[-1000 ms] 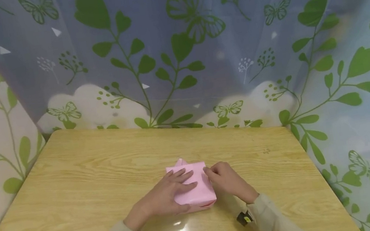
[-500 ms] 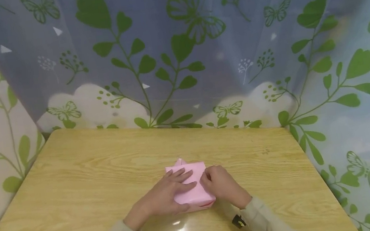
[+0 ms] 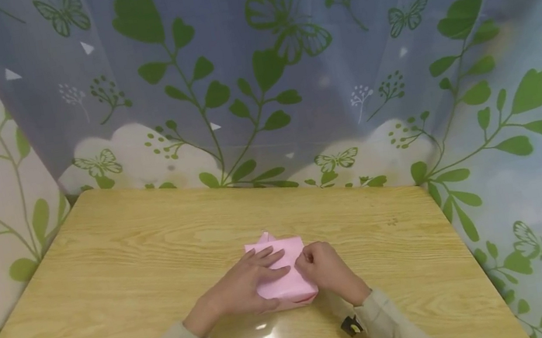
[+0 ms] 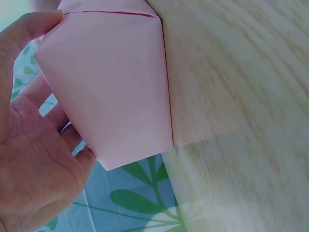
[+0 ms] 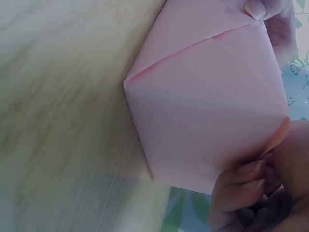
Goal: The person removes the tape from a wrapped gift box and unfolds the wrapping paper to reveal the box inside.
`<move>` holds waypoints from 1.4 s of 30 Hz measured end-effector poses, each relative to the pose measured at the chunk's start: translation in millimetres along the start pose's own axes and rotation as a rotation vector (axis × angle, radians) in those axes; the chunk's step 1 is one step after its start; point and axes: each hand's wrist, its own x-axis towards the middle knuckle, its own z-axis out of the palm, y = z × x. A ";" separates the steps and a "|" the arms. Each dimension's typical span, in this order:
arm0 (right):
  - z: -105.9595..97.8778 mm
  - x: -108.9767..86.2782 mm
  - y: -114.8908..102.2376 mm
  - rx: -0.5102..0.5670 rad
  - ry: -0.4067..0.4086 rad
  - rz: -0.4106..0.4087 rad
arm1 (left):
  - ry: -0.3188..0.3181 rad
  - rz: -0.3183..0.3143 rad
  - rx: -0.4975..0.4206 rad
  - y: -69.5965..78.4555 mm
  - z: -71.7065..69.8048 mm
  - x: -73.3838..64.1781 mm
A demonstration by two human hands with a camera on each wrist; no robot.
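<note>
A pink paper-wrapped box (image 3: 297,283) lies on the wooden table, with folded seams across its near side (image 4: 111,82) and a small pointed flap at its far end. My left hand (image 3: 246,279) holds its left side: spread fingers rest on the top while the thumb bends over the near edge. At the right edge my right hand (image 3: 326,269) has its fingers curled and pinches the paper there. In the right wrist view a small orange-tinted edge (image 5: 280,136) shows beside the curled fingers (image 5: 241,186). Fingertips of the right hand are partly hidden.
The wooden table (image 3: 154,240) reaches back to a blue curtain (image 3: 229,39) printed with green leaves and butterflies, which also hangs at both sides. A bright light reflection lies on the tabletop in front of the box.
My right hand has slid slightly left and nearer along the box's right edge, its fingers more curled. The left hand and the box have stayed in place.
</note>
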 end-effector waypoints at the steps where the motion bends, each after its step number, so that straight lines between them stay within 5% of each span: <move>1: -0.3 -0.1 0.0 0.000 0.000 0.001 | 0.002 0.004 0.001 0.2 0.0 0.2; 10: -3.5 -3.6 -0.4 -0.003 0.002 0.008 | 0.009 0.019 0.008 2.5 0.3 2.0; 22: -10.7 -9.5 6.5 0.157 0.004 0.045 | 0.000 -0.002 0.013 0.0 -0.5 1.7; 27: -4.9 -8.4 6.3 0.072 0.007 0.032 | -0.007 -0.002 0.001 -0.7 0.9 1.0; 36: 1.5 -5.7 -7.1 -0.323 0.096 -0.108 | 0.005 0.010 -0.003 -0.9 1.9 0.3; 42: 3.4 -4.8 -11.3 -0.356 0.113 -0.105 | 0.002 -0.003 0.011 -1.4 1.6 -1.0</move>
